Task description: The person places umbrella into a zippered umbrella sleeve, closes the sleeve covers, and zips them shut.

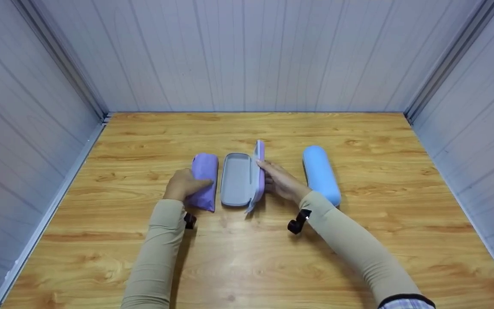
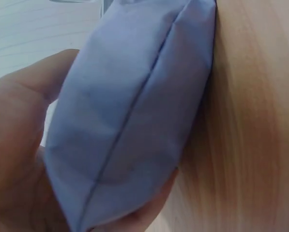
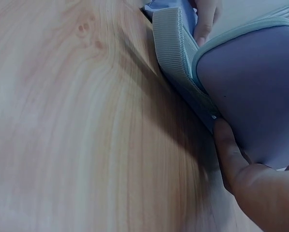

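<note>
A purple fabric pouch (image 1: pixel 204 166) lies left of centre on the table, and my left hand (image 1: pixel 183 184) grips it from its left side. In the left wrist view the pouch (image 2: pixel 120 111) has a lengthwise seam, with thumb and fingers on either side. Beside it is a hard zip case (image 1: pixel 236 180), opened, with a grey lining and a purple shell. My right hand (image 1: pixel 282 182) holds the raised lid (image 1: pixel 260 171) upright, thumb on its inner edge and fingers behind. The right wrist view shows the lid's purple outside (image 3: pixel 253 87) and ribbed edge strip (image 3: pixel 168 43).
A closed blue case (image 1: pixel 320 171) lies to the right, close by my right forearm. Dark wrist cameras stick out from both sleeves. Panelled walls (image 1: pixel 242 56) bound the wooden table (image 1: pixel 238 257) at the back and sides.
</note>
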Motion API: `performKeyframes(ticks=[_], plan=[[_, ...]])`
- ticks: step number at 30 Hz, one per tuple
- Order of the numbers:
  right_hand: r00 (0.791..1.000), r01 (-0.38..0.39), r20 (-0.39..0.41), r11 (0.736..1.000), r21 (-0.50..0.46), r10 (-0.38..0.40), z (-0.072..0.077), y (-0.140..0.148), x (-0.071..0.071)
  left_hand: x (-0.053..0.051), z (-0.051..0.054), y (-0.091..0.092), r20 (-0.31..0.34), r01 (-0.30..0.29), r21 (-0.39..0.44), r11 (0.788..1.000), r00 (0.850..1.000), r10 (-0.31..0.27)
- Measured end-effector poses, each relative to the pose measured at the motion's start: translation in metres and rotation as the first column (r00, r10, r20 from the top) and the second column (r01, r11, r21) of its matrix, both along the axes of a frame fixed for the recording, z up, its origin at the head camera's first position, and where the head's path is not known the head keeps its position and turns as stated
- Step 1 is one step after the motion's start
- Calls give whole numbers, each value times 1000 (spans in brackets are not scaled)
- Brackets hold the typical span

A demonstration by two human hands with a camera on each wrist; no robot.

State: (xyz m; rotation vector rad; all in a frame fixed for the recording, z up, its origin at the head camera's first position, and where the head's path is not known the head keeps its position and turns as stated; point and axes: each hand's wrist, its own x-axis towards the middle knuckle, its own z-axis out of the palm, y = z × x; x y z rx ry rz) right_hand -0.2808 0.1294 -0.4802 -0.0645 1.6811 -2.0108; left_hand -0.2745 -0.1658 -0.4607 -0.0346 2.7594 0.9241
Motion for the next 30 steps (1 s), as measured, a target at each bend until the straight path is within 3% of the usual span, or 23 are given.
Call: performKeyframes(ticks=[7, 10, 14, 18, 26, 30], plan=[[1000, -9, -15, 1000, -6, 9, -2, 0, 1, 4, -2, 7, 12, -25, 21, 999, 1000, 25], [1000, -9, -26, 1000, -23, 9, -2, 0, 1, 2, -1, 5, 14, -10, 37, 999, 1000, 10], [1000, -8, -24, 1000, -26, 8, -3, 1, 0, 1, -3, 2, 19, 18, 120, 993, 1000, -20], [1000, -15, -14, 1000, -17, 15, -3, 1, 1, 1, -5, -2, 16, 31, 211, 977, 999, -35], [1000, 7, 3, 1000, -20, -7, -3, 2, 0, -2, -2, -9, -4, 34, 302, 953, 999, -34], [1000, -4, 7, 1000, -15, 4, -4, 3, 0, -1, 3, -6, 16, 33, 385, 922, 999, -43]])
